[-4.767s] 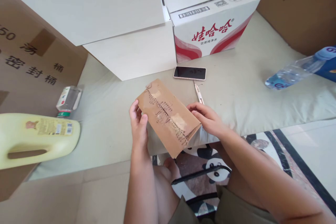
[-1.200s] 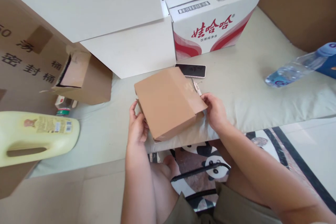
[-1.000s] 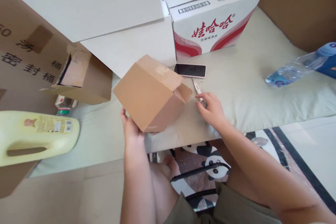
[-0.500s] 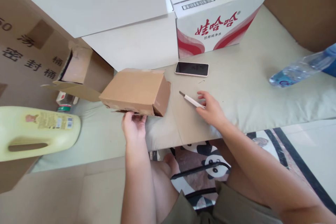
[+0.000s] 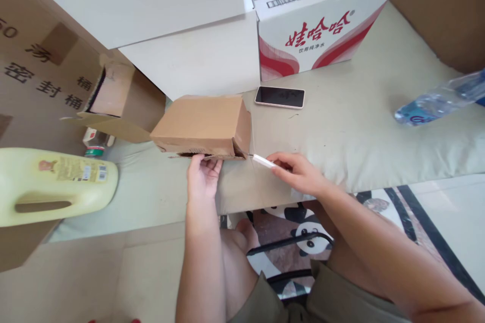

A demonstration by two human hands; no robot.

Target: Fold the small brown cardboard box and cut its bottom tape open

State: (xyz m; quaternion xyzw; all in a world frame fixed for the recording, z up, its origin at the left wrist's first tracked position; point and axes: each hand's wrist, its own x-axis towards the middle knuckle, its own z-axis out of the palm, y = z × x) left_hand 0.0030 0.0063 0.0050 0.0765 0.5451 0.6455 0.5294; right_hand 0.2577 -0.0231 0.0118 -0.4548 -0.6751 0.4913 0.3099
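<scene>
Presently: pale cushioned surface (image 5: pixel 359 126), bare between phone (image 5: pixel 279 97) and water bottle (image 5: pixel 439 103). Small cardboard box (image 5: pixel 202 125), lying on its side near the surface's front edge, a white carton just behind. Left hand (image 5: pixel 203 177), fingers curled under the box's lower front edge, touching it. Right hand (image 5: pixel 299 174), pinched closed on a slim white cutter (image 5: pixel 262 160), tip at the box's right corner.

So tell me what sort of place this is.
Probably a room at home doubling as a packing spot: a padded cushion serves as the work surface, a panda-patterned rug covers the floor, and cardboard boxes and a bottled-water case stand around.
</scene>
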